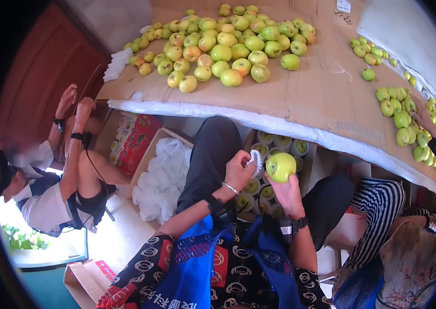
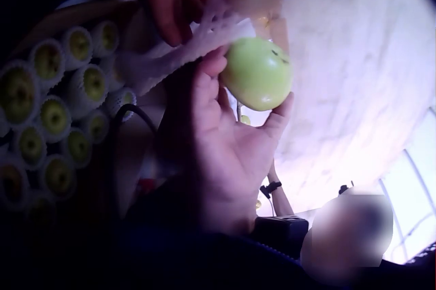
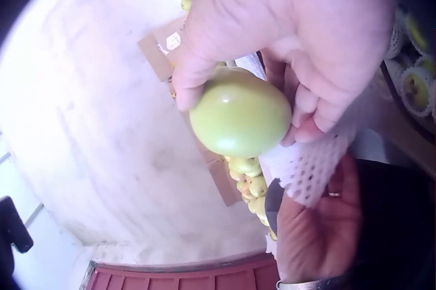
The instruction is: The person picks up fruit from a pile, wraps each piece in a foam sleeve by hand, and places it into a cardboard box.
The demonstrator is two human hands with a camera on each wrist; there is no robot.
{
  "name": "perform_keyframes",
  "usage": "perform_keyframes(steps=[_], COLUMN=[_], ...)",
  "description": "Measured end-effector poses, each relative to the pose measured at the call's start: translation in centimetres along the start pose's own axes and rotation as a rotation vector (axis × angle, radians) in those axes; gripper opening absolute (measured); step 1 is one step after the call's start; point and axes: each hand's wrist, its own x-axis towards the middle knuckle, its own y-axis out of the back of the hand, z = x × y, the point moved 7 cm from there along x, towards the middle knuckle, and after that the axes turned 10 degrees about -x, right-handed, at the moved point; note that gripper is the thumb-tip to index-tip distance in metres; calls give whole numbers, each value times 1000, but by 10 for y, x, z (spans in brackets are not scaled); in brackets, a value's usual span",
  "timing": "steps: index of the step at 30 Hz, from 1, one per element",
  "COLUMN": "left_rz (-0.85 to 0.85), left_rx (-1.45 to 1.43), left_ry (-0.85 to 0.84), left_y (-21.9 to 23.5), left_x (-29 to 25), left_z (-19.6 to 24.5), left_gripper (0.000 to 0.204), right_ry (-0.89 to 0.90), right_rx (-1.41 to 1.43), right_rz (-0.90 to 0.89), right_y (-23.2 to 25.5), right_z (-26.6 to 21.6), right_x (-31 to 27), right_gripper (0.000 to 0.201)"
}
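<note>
In the head view, the right hand (image 1: 289, 198) holds a green apple (image 1: 280, 167) over a box of net-wrapped apples. Just left of it, the left hand (image 1: 239, 172) pinches a white foam net (image 1: 256, 162). The right wrist view has the right hand (image 3: 293, 24) gripping the bare apple (image 3: 240, 113) between thumb and fingers; the net (image 3: 317, 164) lies close to those fingers, against the left hand (image 3: 313, 232). From the left wrist, the left hand (image 2: 170, 14) is partly dark, beside the net (image 2: 204, 38) and the apple (image 2: 259, 73).
Loose apples (image 1: 221, 53) are heaped on the cardboard-covered table (image 1: 310, 98). Below its edge stand a box of white nets (image 1: 164, 175), the box of wrapped apples (image 1: 267, 192) and a red box (image 1: 138, 141). One person sits at the left; another reaches across at the right.
</note>
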Motion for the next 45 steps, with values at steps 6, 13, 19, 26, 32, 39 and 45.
perform_keyframes(steps=[6, 13, 19, 26, 32, 39, 45], left_rz=[-106, -204, -142, -34, -36, -206, -1], left_rx=[144, -85, -399, -130, 13, 133, -87], left_ry=[-157, 6, 149, -92, -280, -366, -278], left_y=[-20, -16, -16, -1, 0, -15, -6], left_x=[-7, -8, -8, -1, -14, -26, -9], left_z=[23, -15, -26, 6, 49, 58, 46], left_gripper=[23, 14, 7, 6, 7, 8, 6], right_ry=[-188, -66, -82, -40, -17, 232, 356], right_rx=[-247, -174, -174, -371, -480, -1013, -1176], right_rz=[98, 74, 106, 121, 183, 307, 369], right_y=[-5, -2, -5, -5, -4, -7, -17], right_z=[22, 10, 11, 7, 3, -30, -33], right_x=[-10, -1, 1, 3, 1, 2, -6], right_gripper=[41, 47, 47, 51, 86, 76, 79])
